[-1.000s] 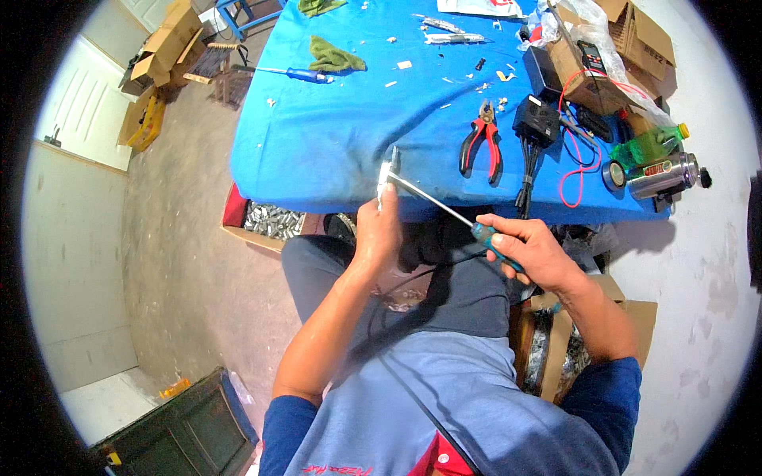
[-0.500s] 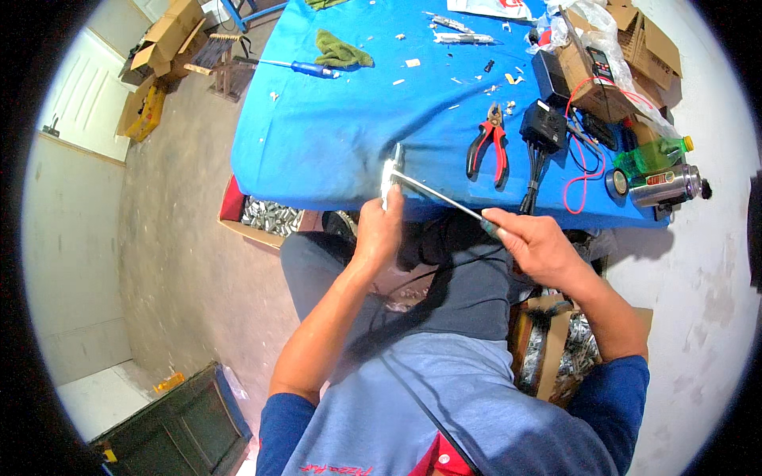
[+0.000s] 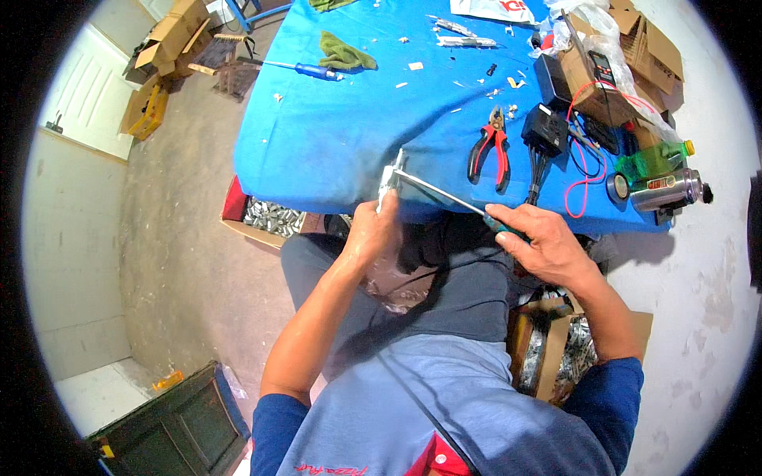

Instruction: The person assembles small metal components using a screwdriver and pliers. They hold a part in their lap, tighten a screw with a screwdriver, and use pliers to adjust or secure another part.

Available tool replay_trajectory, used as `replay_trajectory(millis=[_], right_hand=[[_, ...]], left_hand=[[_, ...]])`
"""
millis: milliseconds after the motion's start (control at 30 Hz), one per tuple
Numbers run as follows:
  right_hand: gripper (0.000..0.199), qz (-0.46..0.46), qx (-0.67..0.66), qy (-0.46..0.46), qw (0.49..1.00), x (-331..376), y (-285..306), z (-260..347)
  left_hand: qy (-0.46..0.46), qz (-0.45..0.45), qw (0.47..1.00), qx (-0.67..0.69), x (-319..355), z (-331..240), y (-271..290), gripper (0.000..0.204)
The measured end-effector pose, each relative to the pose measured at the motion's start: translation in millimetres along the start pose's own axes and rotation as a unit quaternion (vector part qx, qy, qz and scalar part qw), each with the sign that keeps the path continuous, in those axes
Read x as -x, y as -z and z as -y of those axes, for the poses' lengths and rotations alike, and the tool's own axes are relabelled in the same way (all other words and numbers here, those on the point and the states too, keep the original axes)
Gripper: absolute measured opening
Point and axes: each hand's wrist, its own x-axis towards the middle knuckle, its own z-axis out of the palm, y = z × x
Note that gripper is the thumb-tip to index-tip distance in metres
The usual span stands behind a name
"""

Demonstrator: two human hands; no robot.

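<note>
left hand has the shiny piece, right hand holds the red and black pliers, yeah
Not quite: in the head view the right hand holds a teal-handled screwdriver; the red and black pliers lie on the blue cloth. The left hand holds the shiny piece.

Left hand (image 3: 373, 229) holds metal piece (image 3: 388, 181); right hand (image 3: 544, 243), screwdriver (image 3: 451, 195)

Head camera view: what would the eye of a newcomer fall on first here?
First, the bright blue cloth across the upper middle. At its near edge, the left hand holds a shiny, pale piece, with the screwdriver in the right hand reaching it. Red-and-black pliers lie farther right on the cloth.
</note>
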Motion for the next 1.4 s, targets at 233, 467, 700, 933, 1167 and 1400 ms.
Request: replay_trajectory(millis=[233,467,700,933,1167,1400], right_hand=[[0.037,0.021,0.013,0.019,1.000,-6.7,14.3,6.1],[0.031,0.019,0.025,0.008,0.999,-9.2,9.3,10.5],[0.035,0.082,-0.112,-0.064,0.988,-24.0,14.6,-10.2],[0.037,0.179,-0.378,-0.286,0.862,-23.3,21.4,-17.7],[0.043,-0.189,-0.069,-0.084,0.976,-46.6,-1.9,-27.5],[0.036,-0.377,0.159,0.043,0.911,-132.2,-37.3,-26.2]], left_hand=[[0.022,0.030,0.999,0.016,-1.0,1.2,9.1,0.053],[0.034,0.042,0.998,0.045,0.3,-1.5,10.5,0.054],[0.017,0.041,0.998,0.050,-9.4,5.3,6.7,0.056],[0.050,0.048,0.993,0.095,-2.7,5.3,11.5,0.051],[0.067,0.116,0.950,0.281,9.5,13.4,14.0,0.049],[0.017,0.066,0.963,0.262,29.5,10.8,7.6,0.050]])
